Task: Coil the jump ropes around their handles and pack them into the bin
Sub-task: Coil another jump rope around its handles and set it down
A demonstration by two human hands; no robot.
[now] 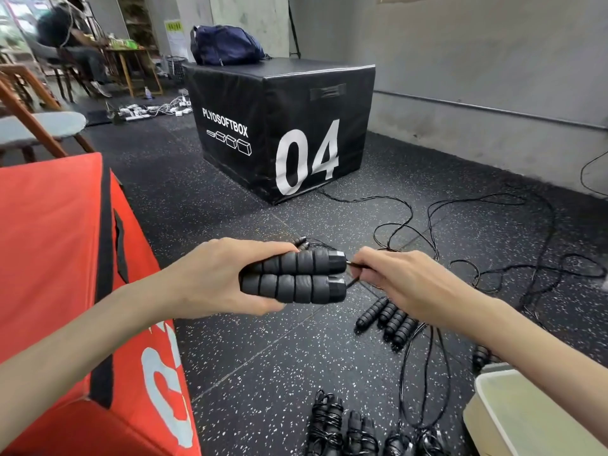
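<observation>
Jump rope handles [294,278]: two black ribbed foam grips, held side by side and level, one above the other, at the centre of the view. Left hand [217,278] grips both from their left ends, thumb below, fingers curled over the top; the capped ends project to the right, clear of the grip. Right hand [398,278] pinches the thin black cord [357,265] just beside the caps, where it leaves the upper handle.

Nearest items: coiled ropes [342,429], several bundles with cord wound round their handles, lying in a row on the floor at the lower edge. Bin [493,419], pale plastic, at the lower right corner; interior not readable. Red padded box [65,258], at the left, beside the left forearm.

Middle ground: loose handles [388,320], four black grips lying side by side on the speckled floor [250,350], below the right hand; uncoiled cords [460,232] trailing in loops behind them.

Far: black plyo box [279,126], marked "04", with a navy bag [227,44] on top.
</observation>
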